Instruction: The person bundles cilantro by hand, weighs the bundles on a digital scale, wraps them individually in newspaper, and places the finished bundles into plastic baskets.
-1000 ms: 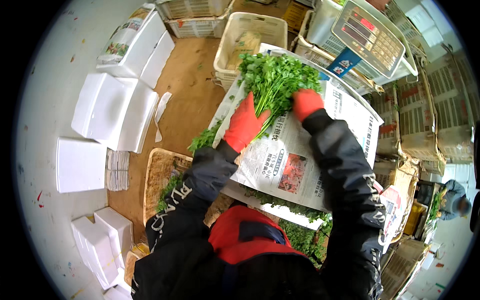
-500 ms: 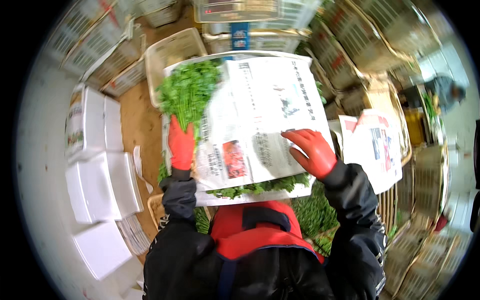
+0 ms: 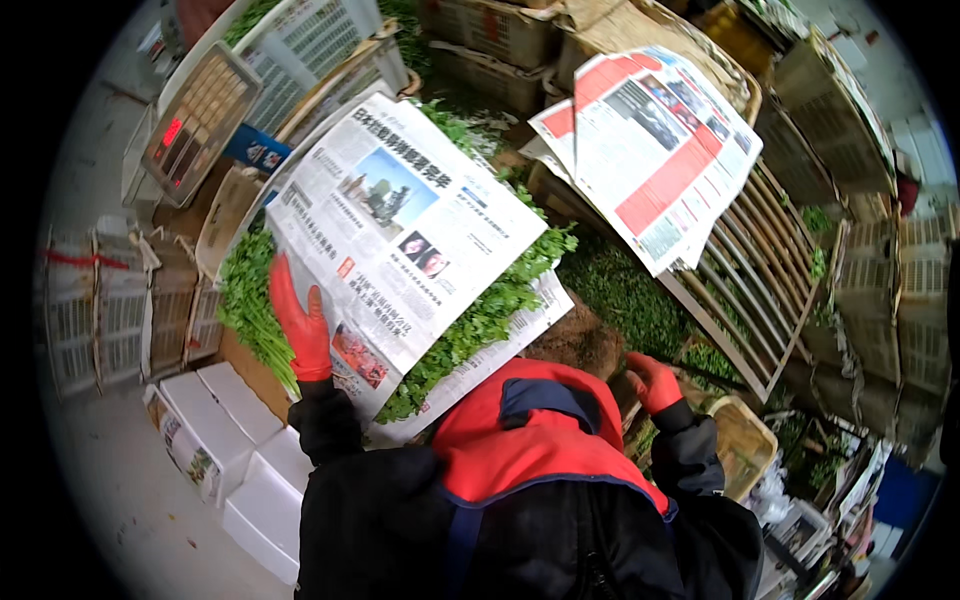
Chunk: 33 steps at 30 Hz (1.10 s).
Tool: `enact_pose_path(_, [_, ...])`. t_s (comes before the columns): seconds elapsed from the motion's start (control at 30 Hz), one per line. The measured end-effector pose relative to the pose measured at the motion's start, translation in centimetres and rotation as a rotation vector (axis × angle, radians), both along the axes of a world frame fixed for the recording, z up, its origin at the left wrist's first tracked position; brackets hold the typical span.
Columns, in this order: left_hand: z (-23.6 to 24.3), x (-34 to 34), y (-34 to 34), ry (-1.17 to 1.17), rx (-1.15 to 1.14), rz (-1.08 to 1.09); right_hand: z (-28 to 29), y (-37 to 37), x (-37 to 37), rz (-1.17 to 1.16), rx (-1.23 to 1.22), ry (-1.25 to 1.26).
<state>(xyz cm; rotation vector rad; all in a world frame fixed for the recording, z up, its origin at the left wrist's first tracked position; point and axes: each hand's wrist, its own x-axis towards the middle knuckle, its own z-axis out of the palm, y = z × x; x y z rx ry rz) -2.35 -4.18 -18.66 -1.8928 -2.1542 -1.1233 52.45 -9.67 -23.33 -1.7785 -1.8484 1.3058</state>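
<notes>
Both my hands wear orange-red gloves. My left hand (image 3: 302, 320) lies with straight fingers and thumb apart on the left edge of a printed newspaper sheet (image 3: 400, 255). Beside it, at the left, a bunch of leafy greens with thin stems (image 3: 250, 295) sticks out from under the sheet. More leafy greens (image 3: 470, 335) show along the sheet's right edge, with a lower newspaper sheet (image 3: 480, 372) beneath them. Away from the papers, my right hand (image 3: 652, 383) hangs low beside my body at the right, fingers somewhat bent and apart, nothing visible in them.
Folded newspapers (image 3: 665, 140) rest at the upper right beside a slatted rack (image 3: 765, 260). A scale with a red display (image 3: 200, 120) stands at the upper left. White foam boxes (image 3: 215, 420) are at the lower left. Loose greens (image 3: 630, 285) cover the ground near the rack.
My view has turned to the right. The right hand has left the newspaper and dropped beside my body. My left hand has moved from the greens' stems onto the paper's edge, and the sheet now covers most of the bunch.
</notes>
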Motion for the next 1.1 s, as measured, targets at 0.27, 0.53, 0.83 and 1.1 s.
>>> enact_pose_path(0.27, [-1.1,3.7,1.7,0.129,-0.36,-0.337,-7.8,-8.1,0.3,0.055,0.041,-0.122])
enact_pose_path(0.53, [4.4,6.9,0.3,-0.115,-0.095,-0.324,-8.2,-16.7,1.8,-0.223,0.071,-0.05])
enact_pose_path(0.83, [0.4,36.6,-9.5,-0.48,-0.345,-0.812,-10.3,-37.7,8.7,-0.893,0.194,-0.031])
enact_pose_path(1.1, [-10.2,53.8,-23.4,-0.442,-0.974,-1.359,-23.1,-54.0,16.0,-1.528,-0.225,-0.052])
